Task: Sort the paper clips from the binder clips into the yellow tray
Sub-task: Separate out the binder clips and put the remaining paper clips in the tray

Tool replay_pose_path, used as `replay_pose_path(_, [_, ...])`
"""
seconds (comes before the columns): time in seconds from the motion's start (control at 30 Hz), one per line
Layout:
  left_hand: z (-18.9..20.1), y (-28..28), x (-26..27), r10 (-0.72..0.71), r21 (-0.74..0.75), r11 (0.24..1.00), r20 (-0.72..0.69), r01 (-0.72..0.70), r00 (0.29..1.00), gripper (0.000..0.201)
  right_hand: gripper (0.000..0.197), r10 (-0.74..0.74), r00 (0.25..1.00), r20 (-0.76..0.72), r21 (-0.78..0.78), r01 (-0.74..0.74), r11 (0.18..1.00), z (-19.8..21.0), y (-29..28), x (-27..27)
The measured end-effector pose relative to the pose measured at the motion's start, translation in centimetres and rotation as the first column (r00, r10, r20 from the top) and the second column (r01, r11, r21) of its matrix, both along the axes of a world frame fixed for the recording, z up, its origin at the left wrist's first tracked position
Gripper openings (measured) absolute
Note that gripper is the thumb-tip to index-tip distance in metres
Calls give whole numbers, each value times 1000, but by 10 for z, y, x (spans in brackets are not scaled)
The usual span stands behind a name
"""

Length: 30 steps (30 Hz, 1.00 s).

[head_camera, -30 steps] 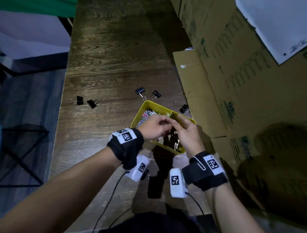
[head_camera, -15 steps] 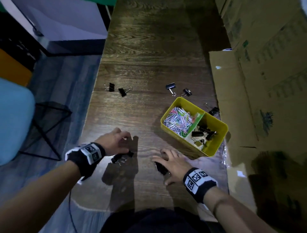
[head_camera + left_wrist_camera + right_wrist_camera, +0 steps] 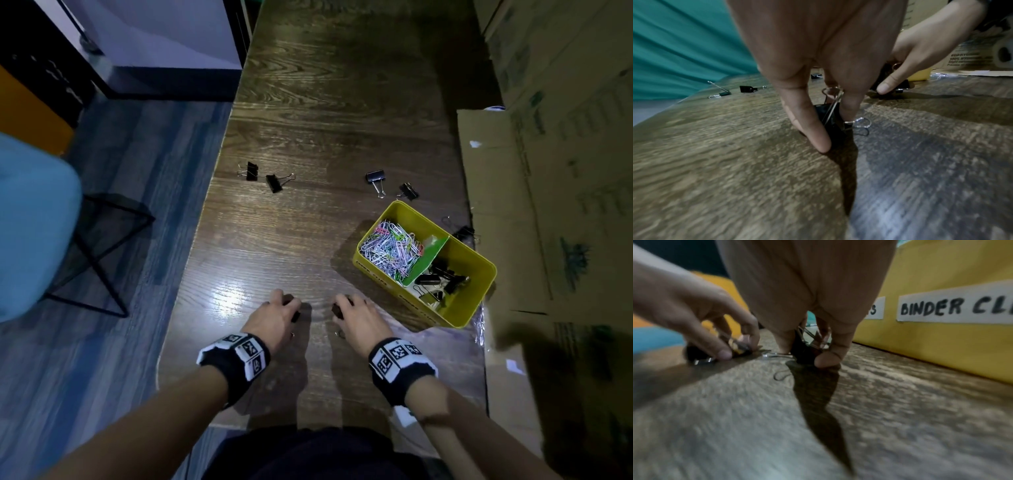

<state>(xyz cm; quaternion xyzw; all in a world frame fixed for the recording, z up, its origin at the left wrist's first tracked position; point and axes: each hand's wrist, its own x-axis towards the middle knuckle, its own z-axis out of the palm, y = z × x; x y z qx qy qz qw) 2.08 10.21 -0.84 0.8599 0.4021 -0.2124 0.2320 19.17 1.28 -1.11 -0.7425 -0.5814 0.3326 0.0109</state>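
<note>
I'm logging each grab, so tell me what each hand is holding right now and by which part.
Left hand pinches a binder clip by its black body; right hand pinches another clip likewise, both on the table.

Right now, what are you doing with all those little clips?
I'm sorting clips. My left hand pinches one black binder clip on the wooden table, and my right hand pinches another binder clip beside it. The yellow tray already holds colourful paper clips on one side and binder clips on the other. Five more wait on the table.
</note>
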Motion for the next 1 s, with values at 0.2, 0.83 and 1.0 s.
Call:
replay_pose_path(0.2, [4, 18, 3, 353, -325, 905, 214, -275, 911, 27, 25, -460, 757, -464, -88, 477, 874, 7, 8, 11])
replay_pose_path(0.83, [99, 10, 160, 853, -994, 39, 87, 105, 515, 20, 26, -391, -94, -916, -253, 891, 377, 123, -33, 118])
replay_pose_path(1.0, [103, -7, 206, 785, -977, 208, 136, -51, 605, 16, 28, -527, -4, -850, -219, 912, 347, 115, -43, 140])
